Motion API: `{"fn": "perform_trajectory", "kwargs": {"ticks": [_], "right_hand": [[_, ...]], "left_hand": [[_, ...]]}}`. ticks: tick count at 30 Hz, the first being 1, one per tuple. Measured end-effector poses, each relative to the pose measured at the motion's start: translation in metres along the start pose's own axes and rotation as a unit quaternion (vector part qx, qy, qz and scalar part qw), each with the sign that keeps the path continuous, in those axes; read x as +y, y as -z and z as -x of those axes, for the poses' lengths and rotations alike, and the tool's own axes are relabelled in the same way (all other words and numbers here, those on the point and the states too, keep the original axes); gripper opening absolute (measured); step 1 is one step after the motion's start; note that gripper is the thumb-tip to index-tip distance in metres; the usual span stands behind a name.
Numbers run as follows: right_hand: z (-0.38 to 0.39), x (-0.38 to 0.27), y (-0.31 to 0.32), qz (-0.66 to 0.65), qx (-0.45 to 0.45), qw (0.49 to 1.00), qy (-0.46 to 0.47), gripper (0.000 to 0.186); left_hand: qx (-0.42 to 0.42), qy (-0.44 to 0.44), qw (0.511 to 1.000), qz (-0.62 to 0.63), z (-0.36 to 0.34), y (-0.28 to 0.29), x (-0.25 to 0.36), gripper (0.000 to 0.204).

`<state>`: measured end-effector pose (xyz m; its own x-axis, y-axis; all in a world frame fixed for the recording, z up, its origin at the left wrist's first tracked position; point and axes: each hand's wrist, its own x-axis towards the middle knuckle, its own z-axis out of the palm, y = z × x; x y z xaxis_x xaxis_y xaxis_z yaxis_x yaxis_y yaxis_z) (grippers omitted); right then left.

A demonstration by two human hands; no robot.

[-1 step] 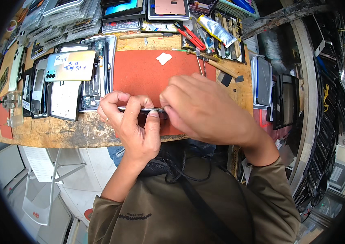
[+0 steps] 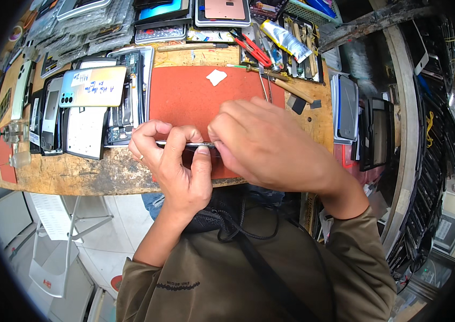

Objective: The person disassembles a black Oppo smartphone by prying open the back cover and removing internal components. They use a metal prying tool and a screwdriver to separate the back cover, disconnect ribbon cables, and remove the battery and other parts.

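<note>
- Head view, the only one: wooden worktop [image 2: 77, 174], scuffed along its front edge, with a red mat [image 2: 182, 96] in its middle; stacked phone parts lie to the left, and tweezers [image 2: 265, 83] and red-handled pliers [image 2: 257, 52] lie beyond the right hand [image 2: 265, 142].
- Held above the mat's near part, between the two hands, is a thin dark flat item [image 2: 192, 144], seen almost edge-on, so its faces cannot be made out.
- Left hand [image 2: 171, 155]: thumb and bent index finger pinch the item, and its grip looks the same as a moment ago.
- Right hand: fingers curled in narrow at the item's right end; the fingertips are hidden, so I cannot tell whether they grip the item or a small tool.
- Just changed: the right hand has edged slightly leftward, nearer the left thumb. I judge this a fine adjustment along the edge, with the left hand steadying.
- Unmoved: the white scrap [image 2: 216, 78] on the mat, the tweezers and the pliers.
</note>
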<state>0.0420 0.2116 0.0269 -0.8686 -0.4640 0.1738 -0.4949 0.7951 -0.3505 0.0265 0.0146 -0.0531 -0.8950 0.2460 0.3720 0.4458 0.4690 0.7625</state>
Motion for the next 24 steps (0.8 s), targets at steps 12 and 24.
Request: {"fn": "perform_trajectory", "kwargs": {"ticks": [12,24], "right_hand": [[-0.022,-0.002,0.013,0.098,-0.088,0.99,0.045,0.018],[-0.041,0.014,0.023,0.012,-0.174,0.982,0.066,0.018]], "left_hand": [[0.014,-0.015,1.0,-0.01,-0.004,-0.006,-0.003,0.019],[0.025,-0.014,1.0,-0.003,-0.003,-0.007,-0.003,0.022]]}}
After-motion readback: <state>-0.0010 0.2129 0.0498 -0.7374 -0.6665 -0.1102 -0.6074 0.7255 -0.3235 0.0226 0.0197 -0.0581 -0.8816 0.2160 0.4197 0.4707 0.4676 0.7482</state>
